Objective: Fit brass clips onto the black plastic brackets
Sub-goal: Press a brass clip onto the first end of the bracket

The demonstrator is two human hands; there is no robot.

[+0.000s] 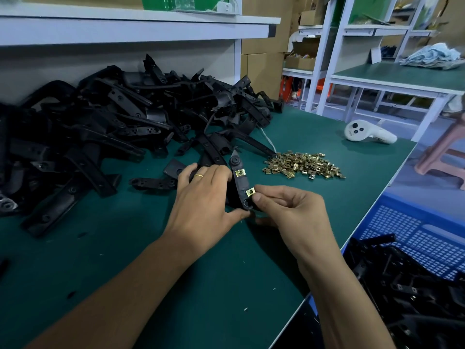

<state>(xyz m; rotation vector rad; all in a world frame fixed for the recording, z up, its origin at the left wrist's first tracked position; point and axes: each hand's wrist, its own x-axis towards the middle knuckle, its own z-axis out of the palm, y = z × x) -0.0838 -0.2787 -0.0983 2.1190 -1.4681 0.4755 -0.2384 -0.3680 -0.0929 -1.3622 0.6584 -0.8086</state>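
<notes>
Brass clips (304, 165) lie in a loose heap on the green bench mat (141, 268), beyond the right hand and a little to its outer side, within easy reach. Between the two hands stands one black plastic bracket (240, 183), its pointed end away from the person, and it already carries one seated clip (239, 173) on its upper part, just beyond the left hand's fingers. The left hand (203, 205) is curled around the bracket from the side and steadies it, thumb reaching under the near end. The right hand (289, 210) pinches a second clip (250, 192) between thumb and forefinger and presses it against the bracket's edge near the lower hole; whether it is fully home I cannot tell, since the fingertips cover its outer half. So the step in hand looks like the seating of the second clip on this piece. The next move probably calls for a firm sideways push until the clip's hole lines up over the bracket's hole, with the left hand bracing against that push. After that the finished piece would likely go to the blue crate (407, 230) on the right hand's outer side, where dark parts already lie, and a fresh one would come from the bracket pile (120, 127) beyond the left hand.
</notes>
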